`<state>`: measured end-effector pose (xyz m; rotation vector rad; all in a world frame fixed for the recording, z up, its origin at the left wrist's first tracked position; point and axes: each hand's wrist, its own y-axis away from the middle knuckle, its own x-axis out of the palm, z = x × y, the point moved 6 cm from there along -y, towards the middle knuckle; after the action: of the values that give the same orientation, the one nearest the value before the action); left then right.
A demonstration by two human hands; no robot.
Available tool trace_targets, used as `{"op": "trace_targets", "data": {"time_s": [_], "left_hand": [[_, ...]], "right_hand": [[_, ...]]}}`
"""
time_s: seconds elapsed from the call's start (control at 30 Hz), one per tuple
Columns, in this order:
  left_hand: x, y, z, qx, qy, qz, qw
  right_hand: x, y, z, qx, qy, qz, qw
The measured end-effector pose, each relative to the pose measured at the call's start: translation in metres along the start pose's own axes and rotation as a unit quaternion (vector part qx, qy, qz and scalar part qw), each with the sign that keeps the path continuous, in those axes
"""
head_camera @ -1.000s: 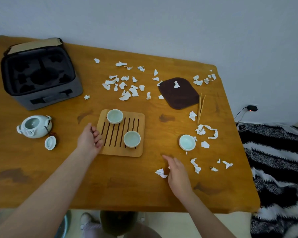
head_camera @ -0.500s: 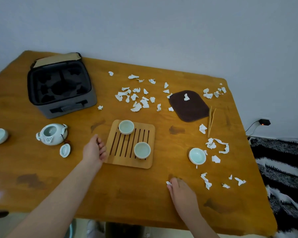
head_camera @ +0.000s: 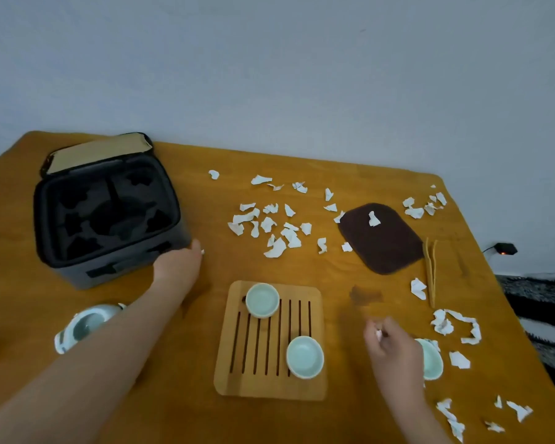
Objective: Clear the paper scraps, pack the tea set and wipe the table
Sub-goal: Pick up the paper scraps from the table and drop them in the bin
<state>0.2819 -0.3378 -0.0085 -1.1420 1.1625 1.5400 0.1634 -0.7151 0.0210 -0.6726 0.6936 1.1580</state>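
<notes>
1. A wooden table (head_camera: 141,395) is seen from above, set against a pale wall (head_camera: 269,75).
2. The left hand (head_camera: 178,262) reaches to the near right corner of an open gray carrying case (head_camera: 109,216) lined with black foam slots. A tiny scrap (head_camera: 202,251) lies at its fingertips; whether the fingers grip it cannot be told.
3. The right hand (head_camera: 394,347) is curled, pinching a white shred (head_camera: 378,333) above the table.
4. Between the hands sits a bamboo tray (head_camera: 269,386) holding 2 pale green cups: a far cup (head_camera: 262,299) and a near cup (head_camera: 305,357).
5. A 3rd cup (head_camera: 433,363) stands just right of the right hand, partly hidden by it.
6. A teapot (head_camera: 80,328) shows partly behind the left forearm.
7. Paper scraps (head_camera: 274,249) lie scattered over the far middle and the right side. 1 rests on a brown cloth (head_camera: 382,251), with bamboo tongs (head_camera: 430,270) just beside it.
</notes>
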Motion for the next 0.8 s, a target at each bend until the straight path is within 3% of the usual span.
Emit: {"op": "trace_targets", "data": {"time_s": [0.13,0.37,0.5,0.7,0.8], "left_hand": [[0.020,-0.018,-0.003,0.060,-0.108,0.011,0.992],[0.034,-0.034,-0.005,0.107,-0.082,-0.017,0.991],[0.038,-0.044,-0.010,0.135,-0.091,-0.016,0.987],[0.032,-0.059,-0.022,0.208,-0.108,-0.029,0.972],[0.021,-0.062,-0.041,0.254,-0.115,-0.038,0.960]], "right_hand": [[0.037,-0.058,0.030,0.043,0.005,0.041,0.998],[0.095,-0.142,0.063,-0.019,0.155,0.027,0.987],[0.127,-0.160,0.074,-0.109,0.269,0.064,0.955],[0.171,-0.158,0.099,-0.249,0.308,0.072,0.915],[0.185,-0.161,0.098,-0.280,0.313,0.061,0.906]]}}
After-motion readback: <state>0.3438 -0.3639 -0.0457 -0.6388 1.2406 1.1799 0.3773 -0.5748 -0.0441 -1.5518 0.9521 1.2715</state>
